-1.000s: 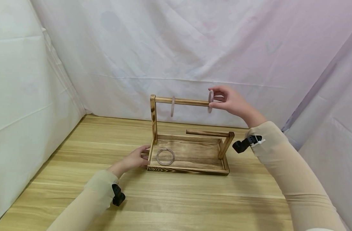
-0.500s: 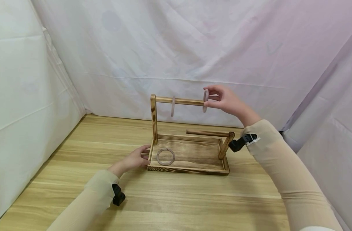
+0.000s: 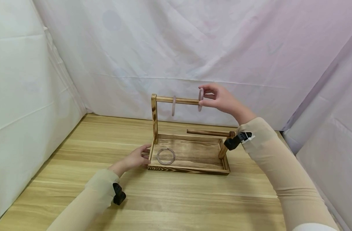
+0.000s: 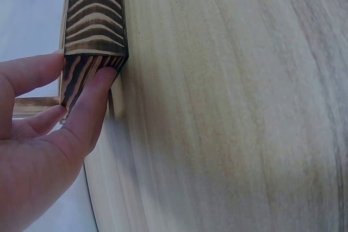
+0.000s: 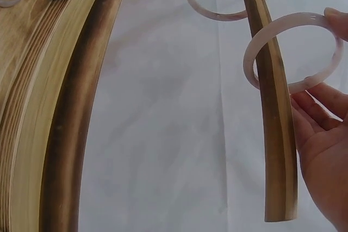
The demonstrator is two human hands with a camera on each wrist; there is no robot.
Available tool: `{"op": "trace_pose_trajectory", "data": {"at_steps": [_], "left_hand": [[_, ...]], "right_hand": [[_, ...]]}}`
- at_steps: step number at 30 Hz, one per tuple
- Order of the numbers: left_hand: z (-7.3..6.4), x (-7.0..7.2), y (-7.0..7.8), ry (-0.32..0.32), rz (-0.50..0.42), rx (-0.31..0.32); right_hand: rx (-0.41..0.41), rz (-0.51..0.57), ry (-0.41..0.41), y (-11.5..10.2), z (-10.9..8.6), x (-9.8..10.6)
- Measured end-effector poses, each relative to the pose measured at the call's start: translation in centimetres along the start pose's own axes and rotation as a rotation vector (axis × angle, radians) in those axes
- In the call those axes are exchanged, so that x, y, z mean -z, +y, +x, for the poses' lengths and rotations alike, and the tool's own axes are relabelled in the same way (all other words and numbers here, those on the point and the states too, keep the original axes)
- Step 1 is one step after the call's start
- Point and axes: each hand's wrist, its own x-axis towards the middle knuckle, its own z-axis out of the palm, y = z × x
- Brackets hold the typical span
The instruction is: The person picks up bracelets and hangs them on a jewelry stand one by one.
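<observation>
Bangle (image 3: 200, 96): we find it around the wooden rack's (image 3: 155, 120) upper bar (image 3: 186, 101), pinched by the right hand (image 3: 221, 98). We record the left hand (image 3: 134, 159), fingers spread, touching the tray's (image 3: 199, 154) end.

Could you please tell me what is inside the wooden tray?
One loose bangle lies in the tray, towards the left. Its underside and the floor directly beneath are covered.
</observation>
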Motion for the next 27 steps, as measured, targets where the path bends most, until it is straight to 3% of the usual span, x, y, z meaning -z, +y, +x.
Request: {"op": "trace_pose_trajectory", "data": {"at_steps": [12, 27], "left_hand": [[0.1, 0.0, -0.2, -0.008, -0.008, -0.006], [0.1, 0.1, -0.4, -0.001, 0.000, -0.005]], "right_hand": [[0.007, 0.018, -0.018, -0.2, 0.5, -0.7], [-0.030, -0.107, -0.064, -0.6, 1.2, -1.3]]}}
